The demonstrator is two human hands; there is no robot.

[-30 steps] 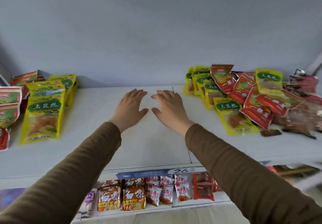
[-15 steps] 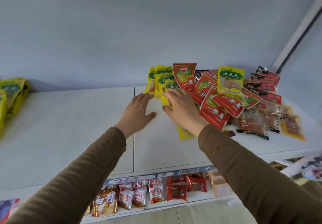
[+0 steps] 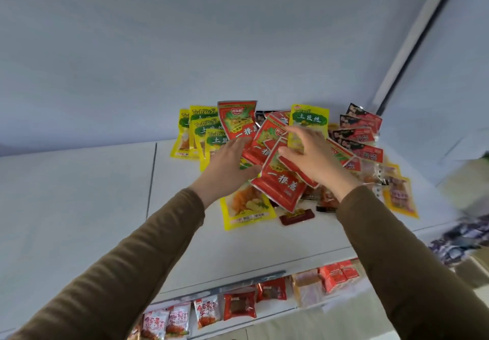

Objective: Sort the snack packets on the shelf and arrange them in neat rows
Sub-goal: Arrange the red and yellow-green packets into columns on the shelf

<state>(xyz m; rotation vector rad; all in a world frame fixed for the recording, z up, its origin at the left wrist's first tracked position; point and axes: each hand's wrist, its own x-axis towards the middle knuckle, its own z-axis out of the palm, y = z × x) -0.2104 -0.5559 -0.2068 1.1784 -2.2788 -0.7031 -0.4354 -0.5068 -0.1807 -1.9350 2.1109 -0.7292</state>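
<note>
A jumbled pile of snack packets lies at the back right of the white shelf (image 3: 79, 207). Yellow packets (image 3: 203, 127) stand in a loose stack on the pile's left, and one more yellow packet (image 3: 246, 207) lies flat in front. Red packets (image 3: 280, 188) overlap in the middle. Black-and-red packets (image 3: 362, 133) fan out at the right. My left hand (image 3: 227, 165) lies flat and open on the yellow packets, its thumb against a red packet's edge. My right hand (image 3: 315, 159) is over the red packets, thumb and fingers pinching one of them.
A small dark brown packet (image 3: 296, 216) and orange-yellow packets (image 3: 399, 196) lie at the pile's front and right. A slanted white post (image 3: 412, 40) rises behind the pile. The lower shelf holds rows of snacks (image 3: 238, 305). Bare shelf stretches to the left.
The view has swung right, so the left-hand stacks are out of sight. Both hands have moved from the bare shelf onto the pile, and the right hand has closed on a red packet.
</note>
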